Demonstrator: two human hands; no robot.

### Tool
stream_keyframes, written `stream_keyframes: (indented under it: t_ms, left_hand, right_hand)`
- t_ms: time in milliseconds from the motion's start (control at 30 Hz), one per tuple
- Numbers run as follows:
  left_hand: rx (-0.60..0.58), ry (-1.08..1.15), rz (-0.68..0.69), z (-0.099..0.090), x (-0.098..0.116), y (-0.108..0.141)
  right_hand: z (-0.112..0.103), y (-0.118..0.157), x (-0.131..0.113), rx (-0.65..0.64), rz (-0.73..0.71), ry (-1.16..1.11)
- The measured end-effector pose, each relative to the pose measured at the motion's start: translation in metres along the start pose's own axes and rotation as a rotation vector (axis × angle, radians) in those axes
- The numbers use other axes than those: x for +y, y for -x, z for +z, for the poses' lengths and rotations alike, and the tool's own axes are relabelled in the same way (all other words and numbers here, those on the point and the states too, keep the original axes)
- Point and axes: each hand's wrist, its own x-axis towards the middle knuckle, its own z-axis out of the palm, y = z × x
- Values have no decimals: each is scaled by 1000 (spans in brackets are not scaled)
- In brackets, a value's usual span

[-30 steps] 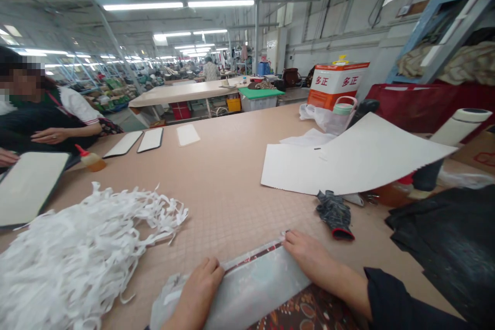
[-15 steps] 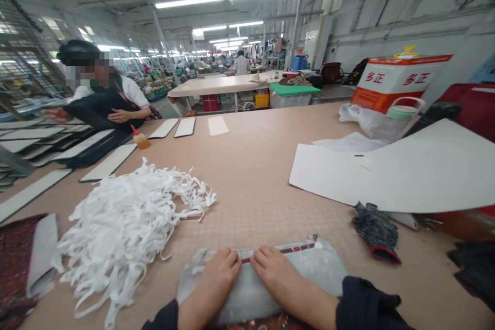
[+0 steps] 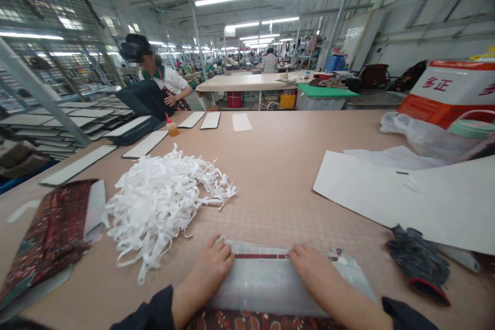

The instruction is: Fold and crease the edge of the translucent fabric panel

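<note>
Grey-backed fabric (image 3: 266, 281) beneath both hands (image 3: 214, 263); grip unclear.

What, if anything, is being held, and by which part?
Left hand and right hand hold the grey sheet at its far edge, along the red strip; pinched or pressed, I cannot tell.

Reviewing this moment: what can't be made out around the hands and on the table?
- Grey sheet, head view: parts lie hidden under the left hand and right hand.
- Patterned cloth nearest the wearer, head view: cut off by the bottom edge.
- White board, head view: cut off by the right edge; it hides the table beneath.
- Dark glove, head view: blurred, weave unclear.
</note>
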Motion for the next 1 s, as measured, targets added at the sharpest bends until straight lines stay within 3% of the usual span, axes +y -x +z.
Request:
stream_keyframes:
  t_ms: [133,233,433,633,833,1000]
  left_hand:
    - [91,-47,-39,9,8,10]
    - [159,-39,-119,13,9,26]
    - [170,54,-308,20,10,47]
    - [205,95,-321,19,16,45]
    - [232,108,-422,24,23,50]
    - [281,97,-458,29,21,49]
  right_hand:
    - [1,-46,-77,132,-179,-135]
    - [13,-55,-100,161,-228,-85]
    - [12,-69,-99,79,-218,-191]
    - [18,-82,-114,132,-223,-317]
    - [28,-75,-107,181,-439,-204]
    - [23,-89,-113,109,-318,-376]
